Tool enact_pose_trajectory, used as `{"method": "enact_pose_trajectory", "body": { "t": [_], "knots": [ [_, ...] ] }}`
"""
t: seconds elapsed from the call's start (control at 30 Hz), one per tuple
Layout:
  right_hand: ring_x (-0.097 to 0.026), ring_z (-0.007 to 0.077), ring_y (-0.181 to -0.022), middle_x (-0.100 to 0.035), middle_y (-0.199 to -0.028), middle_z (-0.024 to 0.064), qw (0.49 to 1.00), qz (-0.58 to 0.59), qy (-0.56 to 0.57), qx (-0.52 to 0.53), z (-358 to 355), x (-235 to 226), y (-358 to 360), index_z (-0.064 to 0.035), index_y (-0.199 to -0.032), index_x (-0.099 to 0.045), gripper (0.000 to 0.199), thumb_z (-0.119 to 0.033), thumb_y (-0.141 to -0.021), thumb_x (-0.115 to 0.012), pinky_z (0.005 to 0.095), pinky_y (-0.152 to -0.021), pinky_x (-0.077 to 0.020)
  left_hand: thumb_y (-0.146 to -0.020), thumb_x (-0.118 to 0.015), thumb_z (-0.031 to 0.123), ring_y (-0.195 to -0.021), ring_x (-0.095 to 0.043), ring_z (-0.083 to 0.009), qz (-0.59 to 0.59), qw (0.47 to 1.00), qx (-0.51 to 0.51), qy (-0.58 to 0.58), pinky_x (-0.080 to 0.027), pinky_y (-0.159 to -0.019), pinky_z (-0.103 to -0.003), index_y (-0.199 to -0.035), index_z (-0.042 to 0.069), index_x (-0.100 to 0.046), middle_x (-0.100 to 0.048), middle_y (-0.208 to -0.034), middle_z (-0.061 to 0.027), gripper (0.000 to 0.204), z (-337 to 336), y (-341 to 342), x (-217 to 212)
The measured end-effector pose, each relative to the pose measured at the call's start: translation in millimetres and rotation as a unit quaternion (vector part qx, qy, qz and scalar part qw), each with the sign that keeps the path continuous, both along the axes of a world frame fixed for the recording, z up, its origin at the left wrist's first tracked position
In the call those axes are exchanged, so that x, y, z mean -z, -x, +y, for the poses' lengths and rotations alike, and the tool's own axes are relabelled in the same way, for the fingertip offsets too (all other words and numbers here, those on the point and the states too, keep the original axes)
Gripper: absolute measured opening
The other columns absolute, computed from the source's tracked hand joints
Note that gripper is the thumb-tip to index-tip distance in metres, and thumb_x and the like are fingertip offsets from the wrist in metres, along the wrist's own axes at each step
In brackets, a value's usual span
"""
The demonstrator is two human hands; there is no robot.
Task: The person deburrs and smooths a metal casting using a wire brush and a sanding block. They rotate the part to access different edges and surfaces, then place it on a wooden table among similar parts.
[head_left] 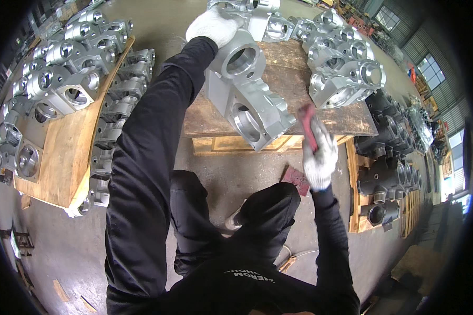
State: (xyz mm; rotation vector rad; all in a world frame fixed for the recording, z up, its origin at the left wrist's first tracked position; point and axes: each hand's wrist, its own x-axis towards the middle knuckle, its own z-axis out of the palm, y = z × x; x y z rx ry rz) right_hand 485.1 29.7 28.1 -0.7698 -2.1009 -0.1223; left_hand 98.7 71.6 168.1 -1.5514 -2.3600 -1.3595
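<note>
With right hand [321, 160] gripping a red tool [307, 119] and left hand [215, 27] over the silver casting [268, 105], grip unclear, leftward of right hand on the desk [352, 121], probably smoothing surfaces, next needing firm support and careful contact.

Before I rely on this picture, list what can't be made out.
Head view: left hand; its finger positions are hidden by its own back.
Head view: red item; blurred, its lower end covered by the right hand.
Head view: light shoe; mostly hidden by the black trousers.
Head view: far silver castings; cut off by the upper edge.
</note>
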Motion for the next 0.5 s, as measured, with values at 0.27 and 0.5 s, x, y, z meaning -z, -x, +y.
{"method": "enact_pose_trajectory", "body": {
  "t": [0.27,0.5],
  "knots": [
    [-0.066,0.0311,-0.101,-0.070,-0.133,0.0057,0.981,-0.177,-0.062,-0.053,18,-75,168,-0.0142,-0.129,-0.071,0.053,-0.017,-0.076,-0.069,0.0393,-0.088,-0.0532,-0.086,-0.070,0.056,-0.122,-0.067,-0.0379,0.002,1.000,0.002,0.003,-0.051,-0.106,-0.043,-0.130,0.006,-0.069,-0.072,-0.126,-0.0233,0.067,-6,-5,-6],
    [-0.075,0.0248,-0.089,-0.076,-0.099,0.0163,0.614,0.413,0.625,-0.250,-14,-89,197,-0.0002,-0.120,-0.069,0.034,-0.016,-0.090,-0.070,0.0357,-0.082,-0.0595,-0.086,-0.071,0.053,-0.121,-0.067,-0.0380,-0.025,1.000,0.010,0.016,-0.052,-0.104,-0.044,-0.131,0.009,-0.068,-0.072,-0.126,-0.0210,0.063,-8,-8,-7]
  ]
}}
